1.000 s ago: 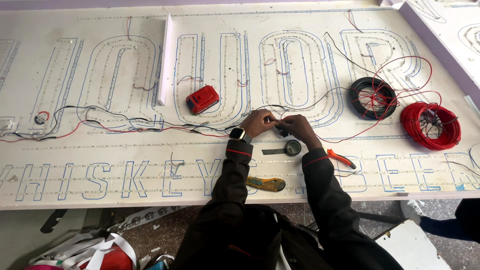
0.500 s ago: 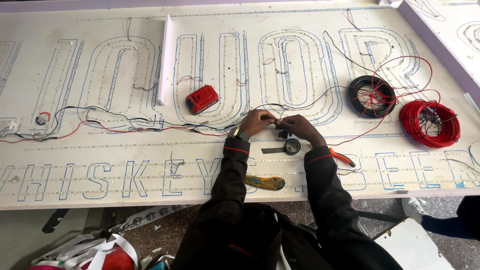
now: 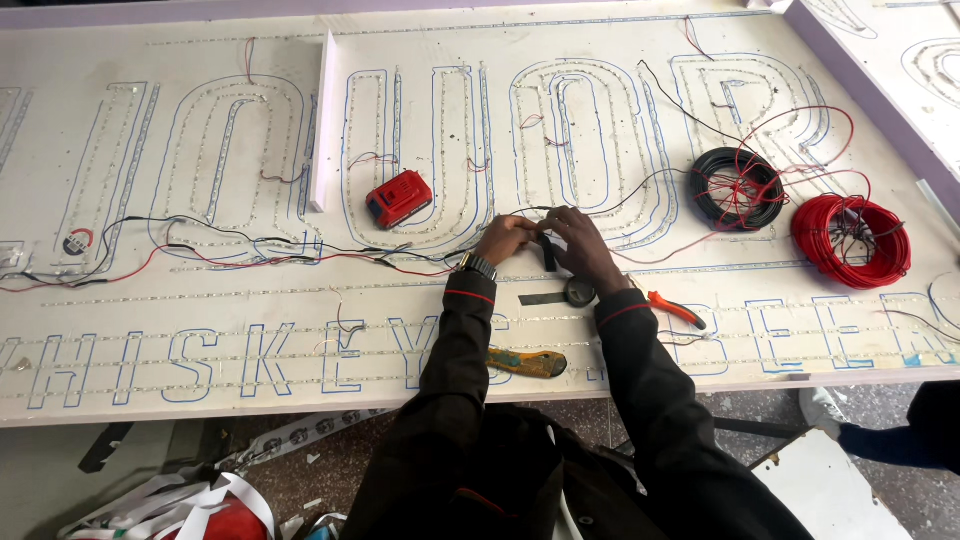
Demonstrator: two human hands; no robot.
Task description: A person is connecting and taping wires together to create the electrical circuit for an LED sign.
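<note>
**Tape pinched over the wires on the sign panel**

A short strip of black tape [image 3: 546, 250] sits between both hands at the middle of the white sign panel [image 3: 250, 420] on the bench, over black and red wires [image 3: 300, 255]. The left hand [image 3: 503, 238] and right hand [image 3: 580, 245] each pinch it with clenched fingers, seemingly to keep it taut. The tape roll [image 3: 579, 291] lies just beside the right wrist, within easy reach. Further out rest orange-handled pliers [image 3: 675, 309], a yellow knife [image 3: 527, 362], a red battery pack [image 3: 399, 198] and two wire coils.
</note>
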